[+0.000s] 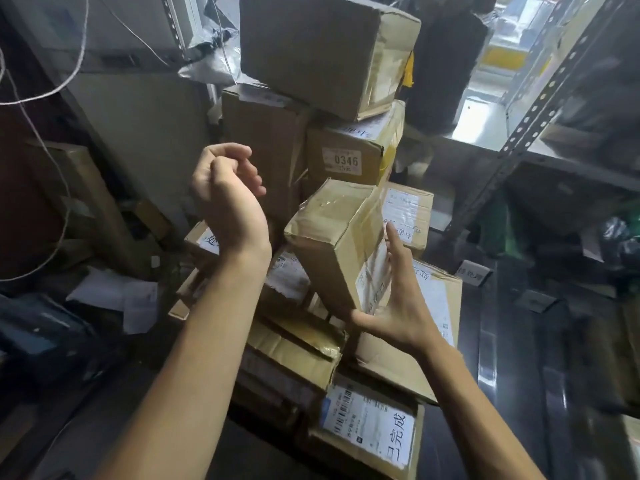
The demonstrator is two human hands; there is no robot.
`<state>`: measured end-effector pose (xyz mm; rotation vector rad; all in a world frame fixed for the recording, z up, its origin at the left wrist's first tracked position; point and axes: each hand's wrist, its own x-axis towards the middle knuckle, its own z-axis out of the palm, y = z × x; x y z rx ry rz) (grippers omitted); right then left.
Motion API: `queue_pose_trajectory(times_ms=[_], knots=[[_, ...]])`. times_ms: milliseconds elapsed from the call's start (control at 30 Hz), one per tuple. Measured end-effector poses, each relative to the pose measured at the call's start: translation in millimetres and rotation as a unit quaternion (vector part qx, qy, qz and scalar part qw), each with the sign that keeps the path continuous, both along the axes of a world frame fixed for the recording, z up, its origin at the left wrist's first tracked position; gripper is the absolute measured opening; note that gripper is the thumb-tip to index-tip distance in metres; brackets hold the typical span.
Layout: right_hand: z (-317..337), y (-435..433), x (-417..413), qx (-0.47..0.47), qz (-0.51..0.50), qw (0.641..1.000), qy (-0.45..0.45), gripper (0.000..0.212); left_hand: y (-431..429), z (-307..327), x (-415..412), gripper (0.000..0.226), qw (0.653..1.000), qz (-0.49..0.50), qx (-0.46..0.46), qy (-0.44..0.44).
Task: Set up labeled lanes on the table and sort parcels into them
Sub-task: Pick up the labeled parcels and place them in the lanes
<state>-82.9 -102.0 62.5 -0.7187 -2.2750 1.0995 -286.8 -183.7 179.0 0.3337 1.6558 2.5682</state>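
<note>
A small taped cardboard parcel (332, 230) stands tilted on one corner in front of a tall stack of brown parcels. My right hand (398, 306) rests against its labelled right side with the fingers straight and the thumb at its lower corner. My left hand (225, 195) hovers to the left of the parcel with loosely curled fingers, holding nothing and touching nothing. In the stack behind are a box marked 0346 (346, 150) and a large box (318, 46) on top. A flat parcel with a handwritten white label (367, 427) lies nearest to me.
A perforated metal shelf upright (519, 133) slants up on the right, with dark bags on the shelves beyond. A small handwritten card (472, 271) lies on the dark surface to the right. White cords (52, 91) hang at left above loose papers (117, 296).
</note>
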Motion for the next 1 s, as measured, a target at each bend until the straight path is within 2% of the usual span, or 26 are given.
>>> queue_pose_trajectory(times_ms=[133, 233, 333, 400, 467, 567, 633, 700, 767, 833, 1000], knots=[[0.7, -0.3, 24.3, -0.005, -0.056, 0.998, 0.042, 0.128, 2.7, -6.1, 21.5, 0.028, 0.999, -0.051, -0.014, 0.004], [3.5, 2.2, 45.2, -0.045, -0.11, 0.99, 0.075, 0.127, 12.3, -11.6, 64.0, 0.022, 0.979, -0.192, -0.062, 0.022], [8.6, 2.4, 76.9, -0.073, -0.176, 0.978, 0.085, 0.127, 27.0, -31.4, 122.5, 0.054, 0.913, -0.375, -0.157, 0.045], [13.3, 0.4, 106.0, -0.077, -0.206, 0.971, 0.097, 0.128, 33.9, -47.8, 169.5, 0.082, 0.873, -0.439, -0.198, 0.076], [16.3, -2.7, 140.0, -0.067, -0.227, 0.966, 0.104, 0.129, 39.8, -61.0, 217.0, 0.094, 0.864, -0.444, -0.214, 0.106], [17.5, -10.3, 203.6, -0.061, -0.227, 0.967, 0.1, 0.13, 44.8, -67.2, 277.3, 0.094, 0.875, -0.405, -0.241, 0.11], [25.4, -14.1, 249.2, -0.094, -0.225, 0.964, 0.101, 0.118, 49.7, -67.7, 307.1, 0.083, 0.877, -0.417, -0.23, 0.058], [32.9, -14.8, 295.9, -0.149, -0.241, 0.947, 0.154, 0.096, 55.2, -61.6, 340.7, 0.077, 0.842, -0.503, -0.194, 0.01], [40.0, -17.5, 340.0, -0.22, -0.232, 0.917, 0.238, 0.079, 56.0, -50.9, 382.2, 0.079, 0.795, -0.576, -0.188, 0.011], [45.6, -20.4, 380.6, -0.254, -0.236, 0.896, 0.276, 0.067, 55.7, -44.8, 423.3, 0.08, 0.766, -0.613, -0.191, 0.019], [47.9, -25.0, 452.6, -0.261, -0.253, 0.88, 0.305, 0.052, 60.1, -43.5, 489.0, 0.076, 0.729, -0.654, -0.2, 0.018]])
